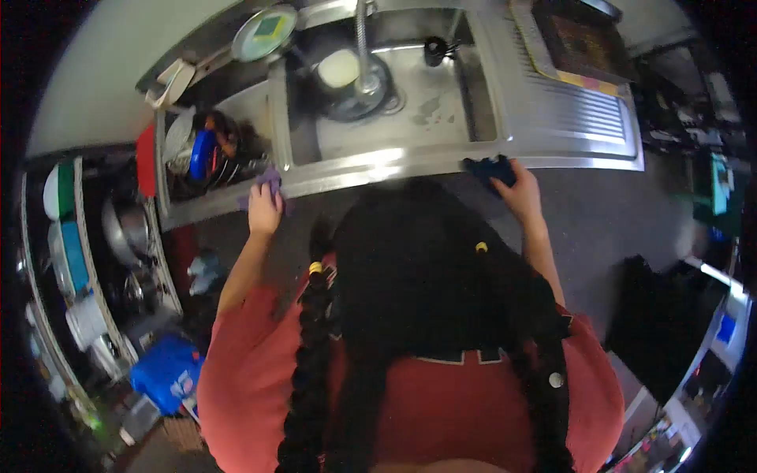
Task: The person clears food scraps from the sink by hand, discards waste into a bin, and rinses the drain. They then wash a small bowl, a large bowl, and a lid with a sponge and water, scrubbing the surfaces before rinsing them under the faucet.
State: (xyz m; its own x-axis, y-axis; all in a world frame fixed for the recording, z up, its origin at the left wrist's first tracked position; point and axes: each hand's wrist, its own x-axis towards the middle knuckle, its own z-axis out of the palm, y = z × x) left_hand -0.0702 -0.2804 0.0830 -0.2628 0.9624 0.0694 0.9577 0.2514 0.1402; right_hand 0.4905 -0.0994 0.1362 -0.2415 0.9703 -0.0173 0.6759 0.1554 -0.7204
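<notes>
My left hand [266,209] grips a purple cloth [271,178] at the front rim of the steel sink [378,163], by the corner between the two basins. Farther right, my right hand [523,193] is closed on a dark blue cloth [487,168], which hangs at the sink's front edge. Inside the main basin, a dark round pan [356,109] sits under the faucet [362,47], with a pale round item [339,69] at it. The fingertips of both hands are partly hidden by the cloths.
Dishes with a blue item [203,154] fill the left basin. A plate with a yellow-green sponge [270,29] stands behind it. A black object [435,51] lies at the main basin's back right. A dark rack [579,47] rests on the drainboard [595,122]. Shelves with bowls [126,225] stand left.
</notes>
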